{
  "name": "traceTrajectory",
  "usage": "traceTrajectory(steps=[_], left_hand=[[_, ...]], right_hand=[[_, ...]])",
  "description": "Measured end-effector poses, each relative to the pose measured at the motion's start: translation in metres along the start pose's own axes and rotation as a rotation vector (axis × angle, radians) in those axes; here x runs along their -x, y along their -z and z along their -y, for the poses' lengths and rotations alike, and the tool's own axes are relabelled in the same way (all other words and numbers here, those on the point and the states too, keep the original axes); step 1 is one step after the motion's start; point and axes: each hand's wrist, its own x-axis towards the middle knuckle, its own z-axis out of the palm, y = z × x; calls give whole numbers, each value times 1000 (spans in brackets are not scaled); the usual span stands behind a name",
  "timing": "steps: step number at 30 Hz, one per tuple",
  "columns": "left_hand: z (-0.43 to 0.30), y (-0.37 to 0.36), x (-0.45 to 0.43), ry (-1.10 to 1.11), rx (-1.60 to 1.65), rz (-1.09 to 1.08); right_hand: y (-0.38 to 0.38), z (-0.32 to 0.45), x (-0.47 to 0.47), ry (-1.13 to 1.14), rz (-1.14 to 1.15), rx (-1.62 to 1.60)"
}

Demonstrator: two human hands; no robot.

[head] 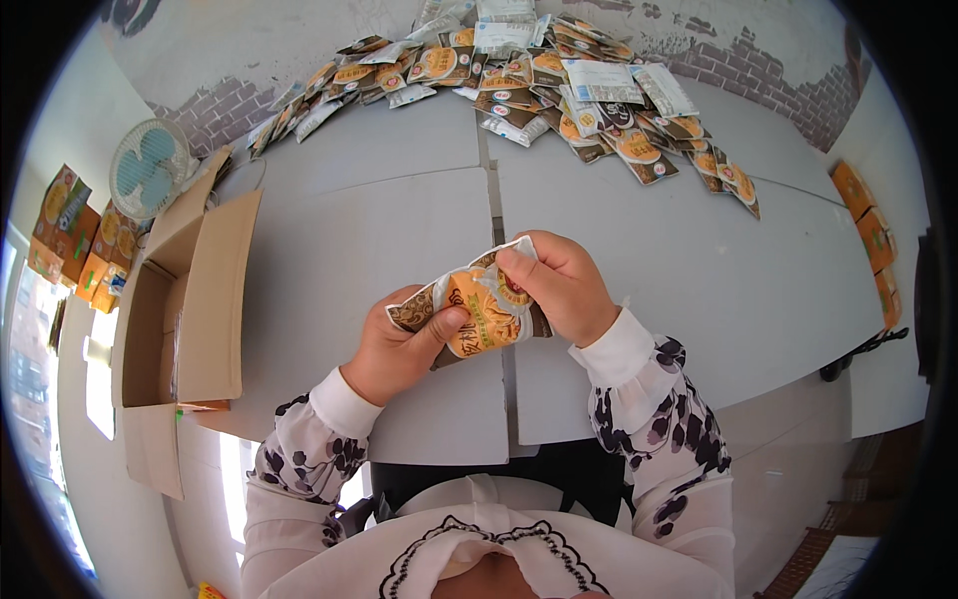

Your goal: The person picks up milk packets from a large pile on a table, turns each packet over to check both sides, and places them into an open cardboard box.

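A printed foil pouch (486, 314) in brown, orange and white is held in the air over the near part of the table, tilted with its right end higher. My left hand (404, 344) grips its lower left end, thumb pressed on the front. At the upper right corner, my right hand (565, 281) pinches the pouch between thumb and bent fingers. The fingers behind the pouch are partly hidden. Beneath both hands lies the grey tabletop (359, 247), split by a dark seam.
Several similar pouches (516, 82) form a heap along the table's far side, against the wall. At the left stands an open cardboard box (217, 299) with its flaps spread. A white fan (150, 168) with blue blades and orange cartons (105, 247) are behind it. More cartons (872, 232) line the right side.
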Motion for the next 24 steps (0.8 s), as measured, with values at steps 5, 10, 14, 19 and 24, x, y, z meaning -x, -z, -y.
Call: traceTrajectory(steps=[5, 10, 14, 19, 24], left_hand=[[0, -3, -1, 21, 28, -1], [-1, -6, 0, 14, 66, -11], [-1, -6, -6, -10, 227, -145], [6, 3, -15, 15, 414, -209], [-2, -2, -5, 190, 317, -7]], right_hand=[[-1, -2, 1, -40, -73, -2], [-3, -3, -1, -64, -165, -91], [-5, 1, -5, -250, -161, -327], [-7, -7, -3, -191, 39, -305], [-11, -3, -5, -161, -38, -371]])
